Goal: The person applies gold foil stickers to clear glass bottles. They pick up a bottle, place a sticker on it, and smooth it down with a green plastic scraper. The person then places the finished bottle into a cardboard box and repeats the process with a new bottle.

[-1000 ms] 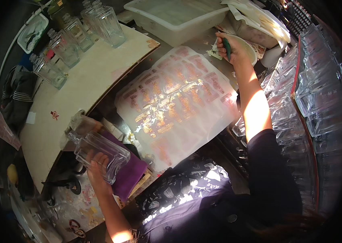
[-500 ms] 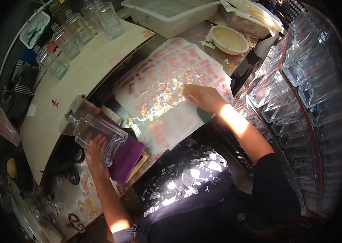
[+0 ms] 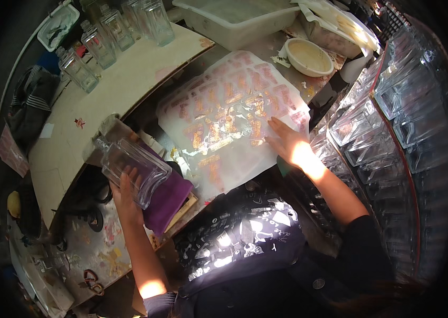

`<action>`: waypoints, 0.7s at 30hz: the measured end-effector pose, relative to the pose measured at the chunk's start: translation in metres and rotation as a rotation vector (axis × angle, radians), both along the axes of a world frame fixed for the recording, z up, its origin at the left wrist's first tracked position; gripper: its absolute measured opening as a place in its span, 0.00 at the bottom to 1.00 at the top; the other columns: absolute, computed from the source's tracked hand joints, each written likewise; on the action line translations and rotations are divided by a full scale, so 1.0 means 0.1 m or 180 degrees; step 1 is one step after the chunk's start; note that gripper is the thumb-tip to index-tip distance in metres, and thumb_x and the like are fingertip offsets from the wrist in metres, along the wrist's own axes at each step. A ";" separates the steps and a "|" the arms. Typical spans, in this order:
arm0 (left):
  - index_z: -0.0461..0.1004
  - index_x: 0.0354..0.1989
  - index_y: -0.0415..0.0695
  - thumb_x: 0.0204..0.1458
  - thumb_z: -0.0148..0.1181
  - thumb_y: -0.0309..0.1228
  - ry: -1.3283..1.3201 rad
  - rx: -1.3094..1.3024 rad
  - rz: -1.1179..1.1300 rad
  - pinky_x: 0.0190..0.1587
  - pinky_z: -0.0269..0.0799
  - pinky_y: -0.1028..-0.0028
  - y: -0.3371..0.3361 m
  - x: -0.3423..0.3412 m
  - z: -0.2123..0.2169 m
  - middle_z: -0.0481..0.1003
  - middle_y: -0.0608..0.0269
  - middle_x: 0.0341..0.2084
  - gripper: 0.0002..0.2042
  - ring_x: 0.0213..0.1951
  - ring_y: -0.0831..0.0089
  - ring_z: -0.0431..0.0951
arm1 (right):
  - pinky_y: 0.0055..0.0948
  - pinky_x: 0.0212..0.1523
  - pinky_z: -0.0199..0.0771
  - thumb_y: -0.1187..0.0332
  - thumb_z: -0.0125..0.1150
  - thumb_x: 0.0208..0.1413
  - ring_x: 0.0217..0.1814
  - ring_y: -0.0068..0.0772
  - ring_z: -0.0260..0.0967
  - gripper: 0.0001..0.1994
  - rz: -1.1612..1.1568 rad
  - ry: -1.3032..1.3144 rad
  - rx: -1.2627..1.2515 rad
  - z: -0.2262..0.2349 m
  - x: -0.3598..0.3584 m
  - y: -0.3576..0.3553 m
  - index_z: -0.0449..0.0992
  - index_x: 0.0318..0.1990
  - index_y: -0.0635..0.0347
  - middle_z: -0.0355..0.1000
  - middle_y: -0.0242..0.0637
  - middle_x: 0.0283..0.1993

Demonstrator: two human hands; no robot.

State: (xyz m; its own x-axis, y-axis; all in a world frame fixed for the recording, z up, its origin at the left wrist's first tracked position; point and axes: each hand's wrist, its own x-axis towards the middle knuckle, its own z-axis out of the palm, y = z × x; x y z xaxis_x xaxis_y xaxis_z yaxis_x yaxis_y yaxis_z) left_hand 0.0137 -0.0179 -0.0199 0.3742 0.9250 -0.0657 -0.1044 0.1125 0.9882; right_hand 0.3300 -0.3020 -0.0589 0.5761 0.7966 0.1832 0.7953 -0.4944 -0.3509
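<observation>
A clear rectangular glass bottle (image 3: 142, 172) lies tilted over a purple cloth (image 3: 171, 204) at the table's near edge. My left hand (image 3: 126, 193) grips its lower side, with the fingers against the glass. To the right, my right hand (image 3: 287, 140) rests at the right side of a whitish translucent decal sheet (image 3: 234, 169). Its fingers are stretched out and apart, and I see nothing held in them. Rows of gold and pink printed motifs cover the sheet, and some bright spots on it shine wet or glossy.
Several clear bottles (image 3: 96, 47) stand on the pale board at the back left. Behind the sheet are a white plastic tub (image 3: 234, 24) and a round cream bowl (image 3: 308, 57). Stacked glass bottles (image 3: 377, 143) fill the right side. Scissors (image 3: 92, 281) lie at lower left.
My right hand has moved slightly right and nearer me across the sheet, and its fingers have spread. My left hand stays on the bottle. The whole view has shifted a little.
</observation>
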 end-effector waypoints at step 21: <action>0.73 0.44 0.38 0.49 0.57 0.31 0.4057 0.3168 -0.2349 0.47 0.73 0.57 0.82 2.12 -0.03 0.74 0.48 0.45 0.15 0.48 0.51 0.75 | 0.45 0.49 0.73 0.68 0.56 0.48 0.51 0.49 0.72 0.13 -0.1373 0.0192 -0.0056 0.33 1.86 1.60 0.78 0.42 0.54 0.74 0.46 0.47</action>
State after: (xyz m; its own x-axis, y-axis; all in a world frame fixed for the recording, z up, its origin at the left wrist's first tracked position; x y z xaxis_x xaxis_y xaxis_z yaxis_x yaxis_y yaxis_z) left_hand 0.2252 0.0645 -0.0228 0.8604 0.4719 -0.1926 0.4986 -0.8576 0.1261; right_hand 0.5158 -0.1421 -0.0259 0.8661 0.4833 0.1276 0.4929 -0.7833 -0.3788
